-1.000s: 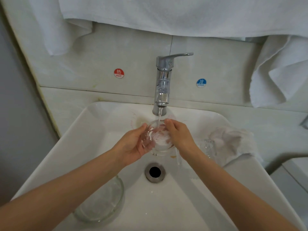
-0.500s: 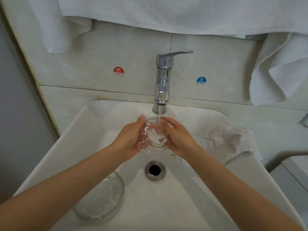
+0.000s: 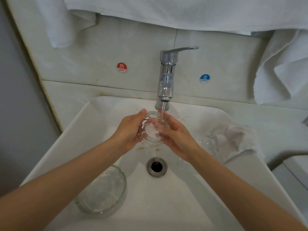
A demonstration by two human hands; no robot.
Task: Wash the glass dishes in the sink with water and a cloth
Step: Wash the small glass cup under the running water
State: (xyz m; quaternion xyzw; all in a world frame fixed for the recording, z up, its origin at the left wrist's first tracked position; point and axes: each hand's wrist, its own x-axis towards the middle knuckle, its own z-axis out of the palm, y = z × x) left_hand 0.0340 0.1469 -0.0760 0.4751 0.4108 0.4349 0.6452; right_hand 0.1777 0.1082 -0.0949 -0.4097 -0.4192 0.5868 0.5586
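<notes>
You hold the glass (image 3: 150, 132) between both hands over the middle of the sink (image 3: 100, 124), just behind the drain (image 3: 156, 167) and directly below the tap (image 3: 166, 77). Your left hand (image 3: 128, 130) grips its left wall, with the thumb up at the rim. Your right hand (image 3: 178, 139) wraps the right wall, and its fingers (image 3: 168, 119) are curled round the glass. I cannot tell if any of them reach inside.

I think you hold it so because the water stream (image 3: 163, 109) must fall into the mouth, and two hands keep a wet glass from slipping. The glass is tilted. Its mouth seems to point up and toward the back edge of the sink, and its ribbed base points toward you. So its long axis runs from the drain side up to the spout.

A wide glass dish (image 3: 101, 190) lies near the front left corner of the sink and leans on the sloped wall. A small second glass (image 3: 209, 144) stands at the right edge, just beside the cloth (image 3: 236, 139), which lies crumpled over that edge. The cloth is near your right hand for the wiping step, which I judge is not yet done for this glass.
</notes>
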